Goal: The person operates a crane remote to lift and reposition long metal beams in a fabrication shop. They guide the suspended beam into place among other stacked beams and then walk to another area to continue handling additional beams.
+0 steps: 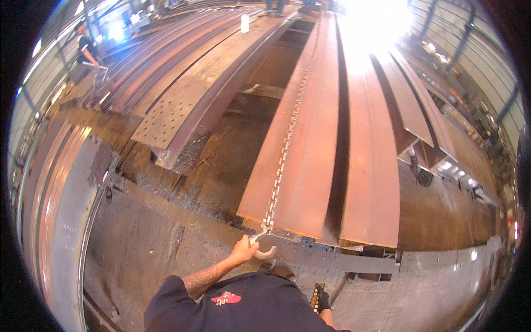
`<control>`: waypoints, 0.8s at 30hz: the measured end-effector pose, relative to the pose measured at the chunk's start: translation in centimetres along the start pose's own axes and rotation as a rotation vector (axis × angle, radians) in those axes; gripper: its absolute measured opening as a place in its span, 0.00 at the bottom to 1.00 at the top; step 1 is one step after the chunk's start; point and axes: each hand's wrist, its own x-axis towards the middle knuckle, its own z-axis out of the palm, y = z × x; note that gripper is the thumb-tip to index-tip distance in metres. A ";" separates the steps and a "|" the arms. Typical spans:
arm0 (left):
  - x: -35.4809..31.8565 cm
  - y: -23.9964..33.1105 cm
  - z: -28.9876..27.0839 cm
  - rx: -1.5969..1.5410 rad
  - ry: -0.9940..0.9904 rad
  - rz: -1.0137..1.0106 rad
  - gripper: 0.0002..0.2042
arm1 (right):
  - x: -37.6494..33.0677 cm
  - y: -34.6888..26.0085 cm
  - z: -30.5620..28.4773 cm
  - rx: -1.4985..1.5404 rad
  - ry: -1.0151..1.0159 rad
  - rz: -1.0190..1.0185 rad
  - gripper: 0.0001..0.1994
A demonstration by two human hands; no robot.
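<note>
Left hand (243, 252) grips grey hook (264, 252) of chain (283, 155) lying along rusty beam (310, 166).

Count, as seen from the head view:
- Chain (285, 146): one, lying along a beam.
- Hook (264, 250): one, at the chain's near end.
- Hands in view: two, left hand (244, 250) and right hand (323, 301), the latter gloved.
- Rust-red steel beams (310, 166): two long ones side by side at centre; more stacked left and right, exact number unclear.
- Other people: one person (87, 51), far left.
- White cylinder (245, 23): one.
</note>
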 end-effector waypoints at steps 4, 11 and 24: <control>3.3 -1.8 3.5 0.077 -0.050 0.091 0.26 | 2.3 4.1 -0.7 -0.083 0.051 -0.129 0.27; 7.5 -0.3 4.7 0.126 -0.007 0.206 0.27 | -6.6 5.8 1.2 0.030 0.128 0.010 0.27; 16.5 4.0 7.5 0.151 -0.013 0.175 0.27 | -4.7 14.5 0.8 0.130 0.177 -0.004 0.24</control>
